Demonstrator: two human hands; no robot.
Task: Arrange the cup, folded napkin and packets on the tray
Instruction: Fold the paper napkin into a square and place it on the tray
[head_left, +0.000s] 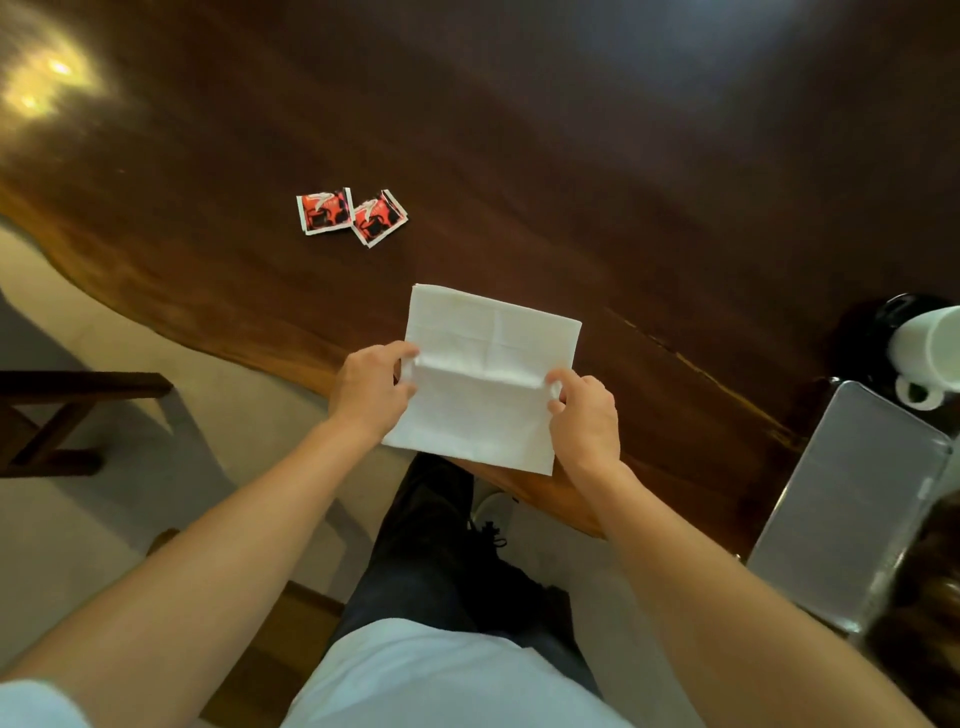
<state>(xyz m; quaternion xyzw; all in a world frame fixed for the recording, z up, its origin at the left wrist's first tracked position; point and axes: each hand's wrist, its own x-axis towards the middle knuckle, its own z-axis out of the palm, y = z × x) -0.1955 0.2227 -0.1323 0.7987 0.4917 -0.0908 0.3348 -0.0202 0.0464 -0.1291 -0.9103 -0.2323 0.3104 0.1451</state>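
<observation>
A white paper napkin (483, 358) lies half over the near edge of the dark wooden table (519, 156), creased across its middle. My left hand (370, 391) pinches its left edge at the crease, and my right hand (584, 418) pinches the right edge. Two red and black packets (350, 214) lie side by side on the table beyond the napkin, to the left. A white cup (930, 353) stands at the far right edge of the view. Just in front of it sits a shiny metal tray (857, 509), with nothing on it.
A dark round object (898, 312) sits behind the cup. A wooden bench or stool (67, 415) stands on the pale floor at the left. My legs in dark trousers (441, 561) are below the table's curved edge.
</observation>
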